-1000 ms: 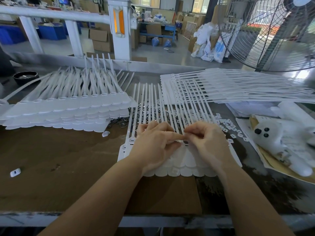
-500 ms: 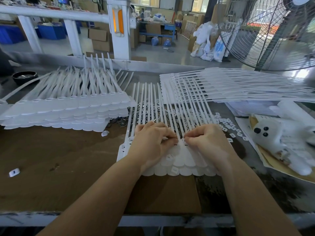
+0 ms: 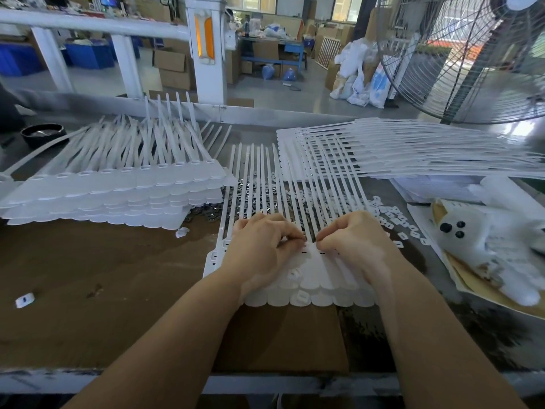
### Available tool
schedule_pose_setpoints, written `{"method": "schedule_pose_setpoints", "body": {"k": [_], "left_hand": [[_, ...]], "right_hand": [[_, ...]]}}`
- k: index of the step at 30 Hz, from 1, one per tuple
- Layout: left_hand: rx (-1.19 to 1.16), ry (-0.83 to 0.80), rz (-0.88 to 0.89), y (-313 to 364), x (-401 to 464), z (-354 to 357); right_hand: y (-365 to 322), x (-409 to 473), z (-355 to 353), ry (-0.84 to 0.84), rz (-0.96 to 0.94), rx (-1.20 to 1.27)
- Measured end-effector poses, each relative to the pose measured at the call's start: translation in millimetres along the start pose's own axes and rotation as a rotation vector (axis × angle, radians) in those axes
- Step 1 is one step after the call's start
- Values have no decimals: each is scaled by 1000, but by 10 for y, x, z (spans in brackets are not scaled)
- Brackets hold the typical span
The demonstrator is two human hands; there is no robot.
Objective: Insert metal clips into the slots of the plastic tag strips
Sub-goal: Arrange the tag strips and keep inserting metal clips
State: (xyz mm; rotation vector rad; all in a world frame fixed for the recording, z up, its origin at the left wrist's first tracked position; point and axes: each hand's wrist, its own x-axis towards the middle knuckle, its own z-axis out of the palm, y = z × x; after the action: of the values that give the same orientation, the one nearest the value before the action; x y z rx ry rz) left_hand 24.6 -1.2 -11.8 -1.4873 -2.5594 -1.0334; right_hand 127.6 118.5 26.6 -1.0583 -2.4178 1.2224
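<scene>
White plastic tag strips [image 3: 306,278] lie flat on a brown workbench [image 3: 103,290], centre-front. Left hand [image 3: 262,249] & right hand [image 3: 354,246] rest on them, fingers curled, tips pinched at the slot row; what they pinch can't be told. Metal clips [image 3: 203,215] lie loose just behind, beside a stack of strips [image 3: 118,196].

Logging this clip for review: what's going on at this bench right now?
A person is working on a flat sheet of joined white plastic tag strips lying on the brown workbench. The left hand and right hand are curled, fingertips meeting at its row of dark slots. Any clip between them is too small to make out. A stack of similar white strips lies to the left, small loose metal clips beside it.
</scene>
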Motion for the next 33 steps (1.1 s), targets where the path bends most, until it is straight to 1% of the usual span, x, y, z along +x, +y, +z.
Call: {"method": "schedule_pose_setpoints", "body": {"k": [3,7,11,14,18,21,26,33], "left_hand": [[-22,2,-22,-3,18,-4],[-40,-4,-48,9,29,-12],[-57,-16,-67,19,25,-31],[-58,-30,-63,17,16,-45],[-66,-33,-56,20,12,-50],[-75,-22,-52,21,-2,-47],[-69,-13,-47,38,-7,-46],[-80,-15,-59,53,-15,-59]], "right_hand": [[52,-46,14,15,-93,45],[139,-94,79,159,-270,98],[148,-144,134,130,-461,136],[133,-147,174,87,-533,129],[133,-128,187,90,-516,185],[151,-109,147,144,-460,184],[190,-65,22,206,-393,65],[242,-29,-161,178,-255,-2]]}}
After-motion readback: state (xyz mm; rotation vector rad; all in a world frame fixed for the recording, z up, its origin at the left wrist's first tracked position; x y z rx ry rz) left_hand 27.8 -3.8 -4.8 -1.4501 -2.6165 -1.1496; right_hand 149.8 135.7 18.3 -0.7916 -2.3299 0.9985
